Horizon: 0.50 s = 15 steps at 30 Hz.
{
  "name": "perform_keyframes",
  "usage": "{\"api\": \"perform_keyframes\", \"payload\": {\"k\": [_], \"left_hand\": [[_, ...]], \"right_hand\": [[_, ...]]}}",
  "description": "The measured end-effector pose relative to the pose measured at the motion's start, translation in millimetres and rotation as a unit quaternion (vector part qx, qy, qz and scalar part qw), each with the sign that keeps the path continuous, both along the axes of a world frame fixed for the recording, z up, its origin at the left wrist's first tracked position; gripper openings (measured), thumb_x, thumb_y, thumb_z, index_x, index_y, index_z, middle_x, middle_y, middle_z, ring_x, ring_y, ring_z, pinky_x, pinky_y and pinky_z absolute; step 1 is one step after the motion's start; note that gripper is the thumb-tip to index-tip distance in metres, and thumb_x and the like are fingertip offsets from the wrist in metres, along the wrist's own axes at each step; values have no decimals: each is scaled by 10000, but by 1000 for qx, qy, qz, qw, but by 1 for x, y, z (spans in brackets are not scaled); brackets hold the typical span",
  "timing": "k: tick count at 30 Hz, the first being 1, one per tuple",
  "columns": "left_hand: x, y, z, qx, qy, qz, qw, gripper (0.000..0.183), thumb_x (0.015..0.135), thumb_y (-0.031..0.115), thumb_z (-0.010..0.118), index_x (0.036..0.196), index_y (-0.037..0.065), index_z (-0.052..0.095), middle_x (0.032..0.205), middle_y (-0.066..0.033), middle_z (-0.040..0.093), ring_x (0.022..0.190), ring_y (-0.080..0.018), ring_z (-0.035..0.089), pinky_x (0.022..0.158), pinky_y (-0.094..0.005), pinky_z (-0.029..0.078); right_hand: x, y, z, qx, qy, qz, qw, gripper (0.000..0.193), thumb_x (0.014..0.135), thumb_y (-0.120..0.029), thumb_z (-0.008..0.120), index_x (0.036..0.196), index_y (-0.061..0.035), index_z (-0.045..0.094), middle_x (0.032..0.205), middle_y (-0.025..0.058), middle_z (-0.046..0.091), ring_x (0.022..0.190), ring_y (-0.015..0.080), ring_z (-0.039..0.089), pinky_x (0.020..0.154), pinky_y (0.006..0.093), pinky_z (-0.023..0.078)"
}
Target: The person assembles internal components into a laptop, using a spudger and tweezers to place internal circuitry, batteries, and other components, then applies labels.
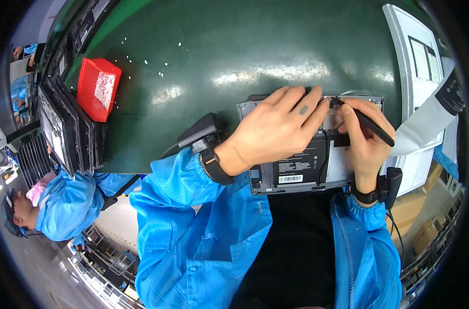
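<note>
An opened grey laptop base lies in front of me, its inner side up. Inside it sits a black battery with a white label, beside a pale rectangular plate. My left hand rests palm down across the left and far part of the base, fingers stretched toward its far edge; the thumb is hidden. My right hand pinches a slim black pen-shaped tool. The tool's tip meets the far middle of the base, close to my left index finger. Its exact kind I cannot make out.
A red bin with small white pieces stands at the left of the green table, near stacked black laptop parts. White bits lie scattered. White foam trays and a pale sleeve are at right. A co-worker sits at left.
</note>
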State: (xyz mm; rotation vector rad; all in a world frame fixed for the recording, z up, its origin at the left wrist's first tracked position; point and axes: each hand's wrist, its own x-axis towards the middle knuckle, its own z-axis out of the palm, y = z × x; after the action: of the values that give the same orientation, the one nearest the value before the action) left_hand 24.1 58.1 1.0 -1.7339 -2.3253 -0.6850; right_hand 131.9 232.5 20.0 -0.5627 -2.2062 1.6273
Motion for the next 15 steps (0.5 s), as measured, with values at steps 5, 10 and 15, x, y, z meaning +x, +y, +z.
{"api": "perform_keyframes", "payload": {"k": [5, 10, 15], "left_hand": [[0, -4, -2, 22, 22, -5, 1000, 360, 801, 167, 740, 1128, 22, 706, 1205, -131, 660, 999, -274, 657, 832, -376, 582], [0, -3, 0, 25, 17, 2, 1000, 369, 792, 153, 743, 1134, 22, 704, 1192, -130, 665, 998, -274, 661, 831, -370, 584], [-1, -1, 0, 18, 11, 3, 1000, 373, 788, 145, 746, 1137, 21, 703, 1191, -125, 667, 1002, -271, 665, 830, -366, 585]], "right_hand": [[0, -1, 0, -73, 21, -30, 997, 140, 902, 45, 711, 1038, 78, 726, 944, 109, 715, 699, 94, 646, 598, 198, 515], [-1, 1, 0, 3, -6, 13, 1000, 161, 886, 24, 738, 1045, 50, 742, 982, 98, 730, 734, 80, 649, 613, 183, 493], [-4, 0, 2, 33, -23, 13, 999, 148, 876, 9, 754, 1023, 24, 756, 947, 84, 744, 743, 63, 643, 614, 183, 489]]}}
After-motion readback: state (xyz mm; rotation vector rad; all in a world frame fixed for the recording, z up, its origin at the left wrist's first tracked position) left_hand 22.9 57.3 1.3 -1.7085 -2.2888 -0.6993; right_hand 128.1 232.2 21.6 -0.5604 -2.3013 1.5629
